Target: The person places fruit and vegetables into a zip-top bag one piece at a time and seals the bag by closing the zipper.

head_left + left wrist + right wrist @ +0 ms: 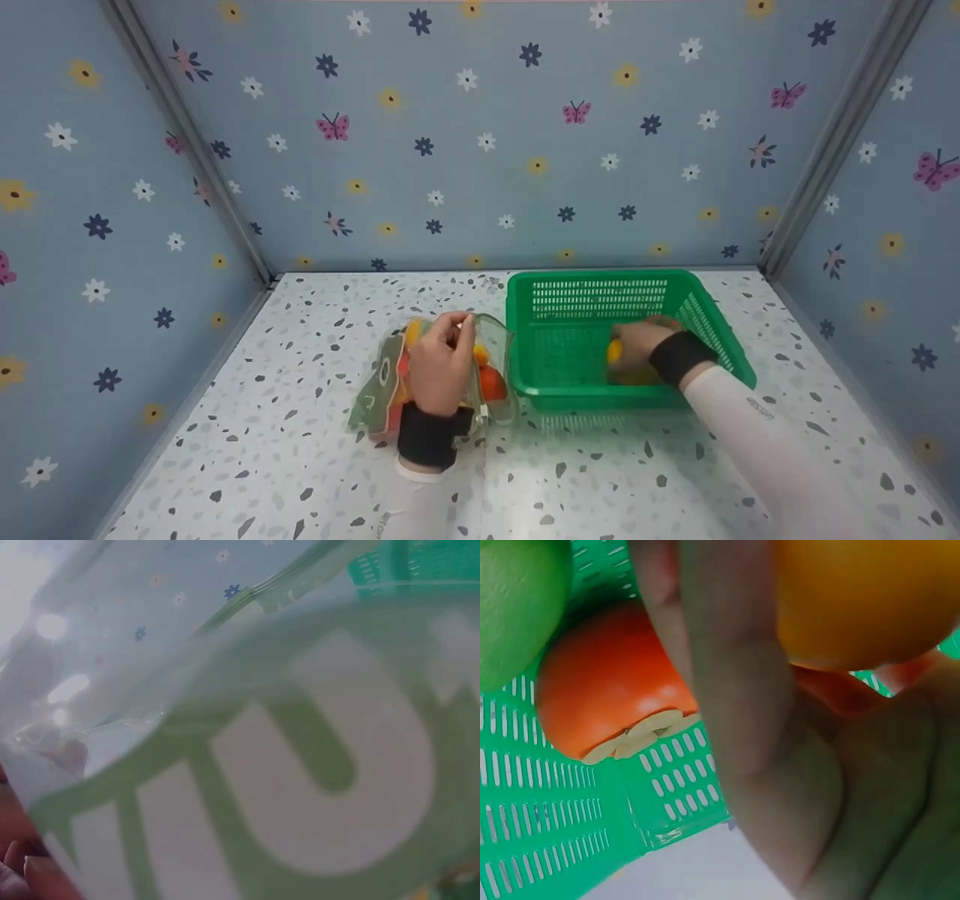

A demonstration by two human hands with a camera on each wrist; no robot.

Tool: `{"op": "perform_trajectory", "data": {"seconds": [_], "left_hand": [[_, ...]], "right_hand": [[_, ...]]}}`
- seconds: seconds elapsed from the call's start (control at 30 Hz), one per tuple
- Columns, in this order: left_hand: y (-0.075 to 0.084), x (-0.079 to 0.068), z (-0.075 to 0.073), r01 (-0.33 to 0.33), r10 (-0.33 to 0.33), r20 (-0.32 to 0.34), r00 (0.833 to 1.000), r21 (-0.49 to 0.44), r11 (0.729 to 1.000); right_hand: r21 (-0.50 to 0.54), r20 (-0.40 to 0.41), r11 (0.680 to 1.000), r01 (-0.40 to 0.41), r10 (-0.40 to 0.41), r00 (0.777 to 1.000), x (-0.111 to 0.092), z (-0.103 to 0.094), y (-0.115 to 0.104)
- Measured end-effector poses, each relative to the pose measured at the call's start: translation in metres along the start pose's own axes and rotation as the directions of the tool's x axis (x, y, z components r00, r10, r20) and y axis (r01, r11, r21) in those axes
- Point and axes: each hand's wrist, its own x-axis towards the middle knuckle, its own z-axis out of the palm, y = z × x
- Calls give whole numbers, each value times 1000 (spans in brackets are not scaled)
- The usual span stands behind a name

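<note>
My left hand (441,367) pinches the upper edge of a clear plastic bag (372,397) with green print. Inside the bag are several red, orange and yellow pieces, among them a round red-orange fruit (493,383) near its opening. The bag's print (322,840) fills most of the left wrist view. Down inside the green basket (600,397), my right hand (636,346) grips a yellow-orange round fruit (862,600). Beside that hand, in the right wrist view, a persimmon (611,682) lies against the basket wall, next to a green round fruit (517,607).
The basket, with slotted walls, stands right of the bag on a speckled white table (300,465). Flower-patterned panels (495,150) enclose the table at the back and both sides. The bag's right side lies close to the basket's left wall.
</note>
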Motion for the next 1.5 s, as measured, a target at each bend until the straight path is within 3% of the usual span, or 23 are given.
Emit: {"op": "perform_trajectory", "data": {"seconds": [0.23,0.43,0.6,0.77,0.9,1.03,1.17,1.33,1.4,1.5], "left_hand": [[0,0,1,-2,2,1,1000,7,1000],[1,0,2,7,-7,5,1000,8,1000],[0,0,2,11,-11,7,1000,7,1000],[1,0,2,11,-11,8,1000,10,1000],[1,0,2,6,-6,-2,1000,18,1000],[3,0,2,22,-22,-1,1000,31,999],[3,0,2,32,-32,7,999,27,999],[3,0,1,26,-27,11,1000,20,999],[2,0,0,23,-23,9,1000,19,1000],[1,0,1,22,-23,12,1000,16,1000]], "right_hand": [[37,-54,999,26,-24,998,-2,-4,-2],[129,-153,987,90,-70,986,-7,-20,-10],[236,-258,961,146,-83,963,-17,-28,-24],[341,-352,912,226,-99,931,-28,-31,-41],[454,-417,837,307,-105,903,-34,-29,-52],[575,-470,727,374,-80,879,-36,-22,-61],[691,-489,583,427,-57,870,-38,-12,-71],[802,-455,401,443,-70,888,-43,-1,-91],[817,-448,363,449,-92,889,-45,2,-100],[808,-454,357,468,-128,882,-47,7,-111]]}}
